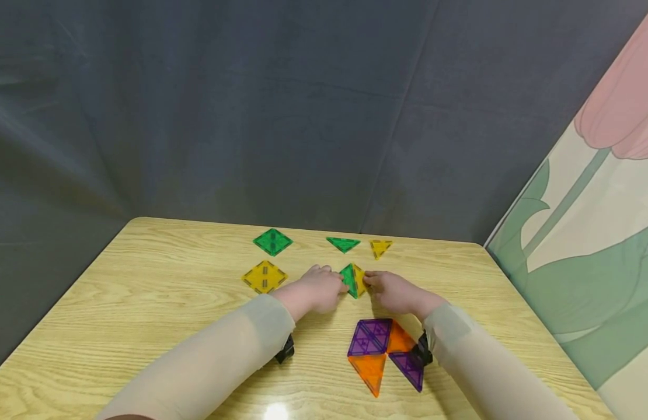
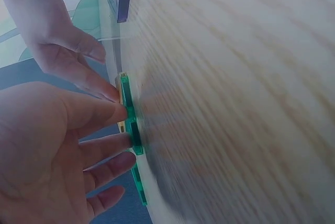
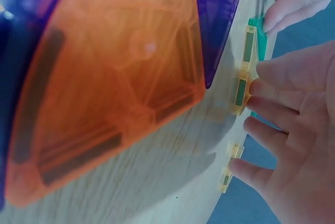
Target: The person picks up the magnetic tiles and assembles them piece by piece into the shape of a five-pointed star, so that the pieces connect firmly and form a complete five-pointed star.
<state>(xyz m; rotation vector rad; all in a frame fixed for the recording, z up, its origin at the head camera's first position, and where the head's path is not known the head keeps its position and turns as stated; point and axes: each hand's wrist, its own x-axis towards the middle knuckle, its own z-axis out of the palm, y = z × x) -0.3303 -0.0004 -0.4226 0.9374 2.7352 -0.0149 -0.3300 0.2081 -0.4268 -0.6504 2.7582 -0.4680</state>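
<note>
Green triangle (image 1: 348, 277) against yellow triangle (image 1: 358, 282) — left hand (image 1: 321, 289), right hand (image 1: 395, 291) either side, fingers extended, apparently just pressing.

Cream sleeves (image 1: 213, 361), black wrist cameras (image 1: 285, 350)

A translucent green triangular tile (image 1: 348, 277) and a translucent yellow triangular tile (image 1: 358, 281) sit long side to long side on the wood-grain table (image 1: 171, 291), together making a small diamond, green on the left and yellow on the right. Their shared seam runs from the far edge toward the near side, leaning slightly. The pair lies near the far edge, nearer the far right corner than the far left one. Dark strips mark the yellow tile's rim. The left hand (image 1: 324, 287) pinches the green tile's outer corner; the right hand (image 1: 394, 291) pinches the yellow tile's.
</note>
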